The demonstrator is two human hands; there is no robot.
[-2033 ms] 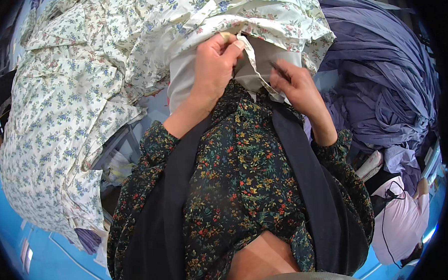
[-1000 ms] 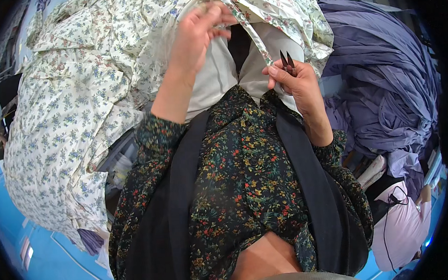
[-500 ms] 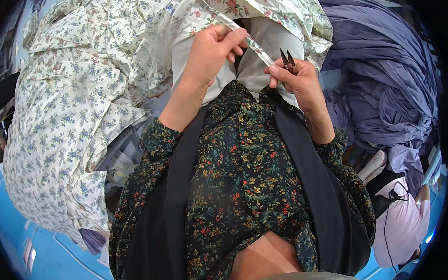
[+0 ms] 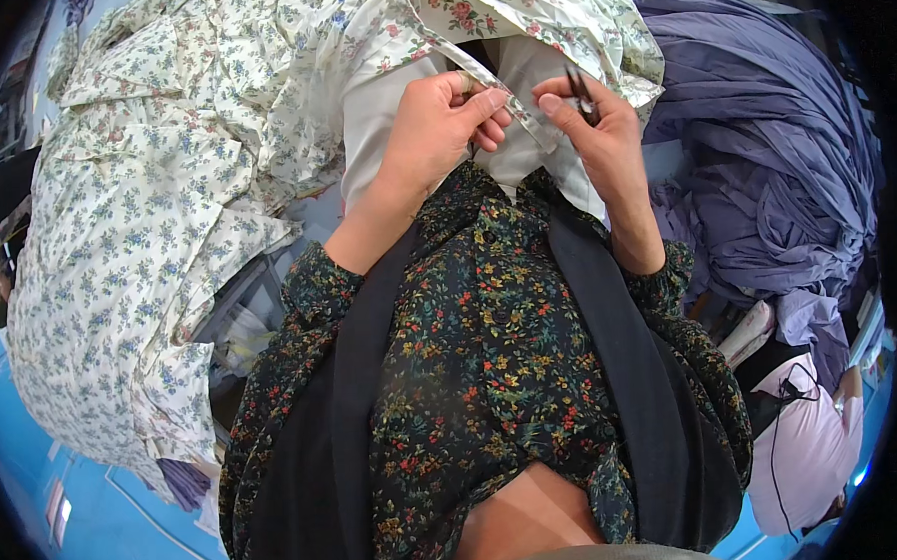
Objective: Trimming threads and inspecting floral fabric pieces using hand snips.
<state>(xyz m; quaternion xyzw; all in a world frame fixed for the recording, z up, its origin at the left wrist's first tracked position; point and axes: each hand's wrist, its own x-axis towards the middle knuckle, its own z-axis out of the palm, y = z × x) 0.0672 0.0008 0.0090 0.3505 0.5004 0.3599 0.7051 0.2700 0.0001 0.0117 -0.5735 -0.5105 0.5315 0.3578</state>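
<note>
A narrow floral fabric strip (image 4: 523, 117) slants down from the white fabric with red roses (image 4: 462, 17) over my lap. My left hand (image 4: 444, 125) pinches this strip between thumb and curled fingers. Its lower end hangs loose and slightly blurred, just left of my right hand (image 4: 602, 128). That hand holds a pair of dark thread snips (image 4: 583, 96) within its fingers, points upward. Its thumb and index finger are close to the strip but appear apart from it. How far the snips' blades are spread is hard to tell.
White fabric with small blue flowers (image 4: 116, 234) is heaped at the left. A large purple-grey fabric pile (image 4: 763, 136) lies at the right. Behind it, a person in pink clothing (image 4: 806, 455) shows at the lower right. The floor (image 4: 98, 495) is blue.
My right hand has let go of the strip's end and risen slightly. My left hand has moved a little down and to the right along with the strip.
</note>
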